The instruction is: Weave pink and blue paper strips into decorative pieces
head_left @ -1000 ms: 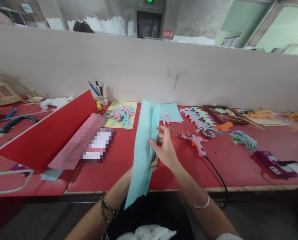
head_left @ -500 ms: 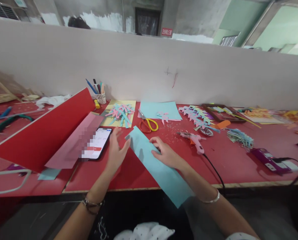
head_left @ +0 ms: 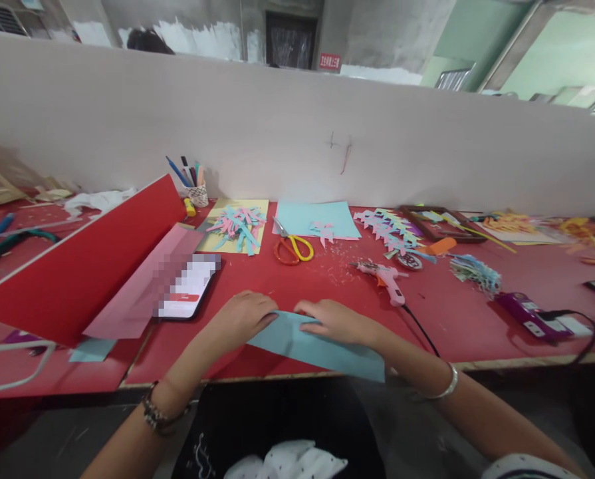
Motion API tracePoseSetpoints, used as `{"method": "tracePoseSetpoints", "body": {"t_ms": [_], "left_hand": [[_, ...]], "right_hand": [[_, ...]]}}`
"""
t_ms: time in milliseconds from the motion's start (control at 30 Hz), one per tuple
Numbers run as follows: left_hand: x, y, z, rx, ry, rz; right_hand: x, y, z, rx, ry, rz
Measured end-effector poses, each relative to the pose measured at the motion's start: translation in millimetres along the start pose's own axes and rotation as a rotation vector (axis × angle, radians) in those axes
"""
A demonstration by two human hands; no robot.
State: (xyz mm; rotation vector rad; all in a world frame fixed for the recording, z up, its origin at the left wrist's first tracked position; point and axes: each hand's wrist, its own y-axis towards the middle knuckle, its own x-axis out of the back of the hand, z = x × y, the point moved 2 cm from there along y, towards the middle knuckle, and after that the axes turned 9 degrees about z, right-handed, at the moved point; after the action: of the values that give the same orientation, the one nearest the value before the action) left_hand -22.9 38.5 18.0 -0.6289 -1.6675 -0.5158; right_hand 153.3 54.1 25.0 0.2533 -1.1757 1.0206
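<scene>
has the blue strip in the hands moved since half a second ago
Yes: the blue strip has moved away from the scissors, toward the person, and turned more crosswise.

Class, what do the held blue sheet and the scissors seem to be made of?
Blue sheet: probably matt paper or card, by its dull surface and thin edge. Scissors: silvery blades suggest metal; smooth red and yellow handles could be plastic.

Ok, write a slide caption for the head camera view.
Left hand and right hand hold a blue paper strip at a red table, scissors and a pink glue gun lying beyond.
</scene>
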Motion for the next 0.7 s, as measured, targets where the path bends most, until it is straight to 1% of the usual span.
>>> {"method": "tracePoseSetpoints", "body": {"t_ms": [67,133,200,300,367,467,533,600,633,700], "left_hand": [[0.0,-6.4,4.4,0.034,-0.106,0.026],[0.3,-12.6,8.7,0.070,-0.219,0.064],[1.9,-17.9,12.2,0.090,-0.359,0.091],[5.6,-24.8,17.6,0.119,-0.527,0.087],[6.4,-29.8,22.5,0.154,-0.572,0.075],[3.8,-38.4,29.5,0.193,-0.601,0.067],[1.5,-41.9,30.0,0.200,-0.615,0.075],[0.9,-40.6,24.4,0.193,-0.616,0.091],[1.5,-37.8,19.2,0.183,-0.611,0.097],[4.5,-28.7,5.9,0.159,-0.590,0.075]], "right_hand": [[-0.9,-2.7,-3.4,0.029,-0.040,0.024],[-1.4,-5.8,-8.1,0.053,-0.034,0.004],[-1.2,-10.0,-12.9,0.079,0.015,-0.021],[0.1,-19.8,-19.1,0.099,0.129,-0.002],[1.2,-29.5,-23.8,0.090,0.201,0.018],[3.2,-47.4,-35.2,0.036,0.274,0.023],[4.7,-57.9,-43.8,0.001,0.297,0.055],[7.7,-62.6,-48.3,-0.029,0.261,0.094],[10.2,-61.8,-47.3,-0.043,0.220,0.088],[16.0,-53.8,-36.6,-0.049,0.135,0.010]]}}
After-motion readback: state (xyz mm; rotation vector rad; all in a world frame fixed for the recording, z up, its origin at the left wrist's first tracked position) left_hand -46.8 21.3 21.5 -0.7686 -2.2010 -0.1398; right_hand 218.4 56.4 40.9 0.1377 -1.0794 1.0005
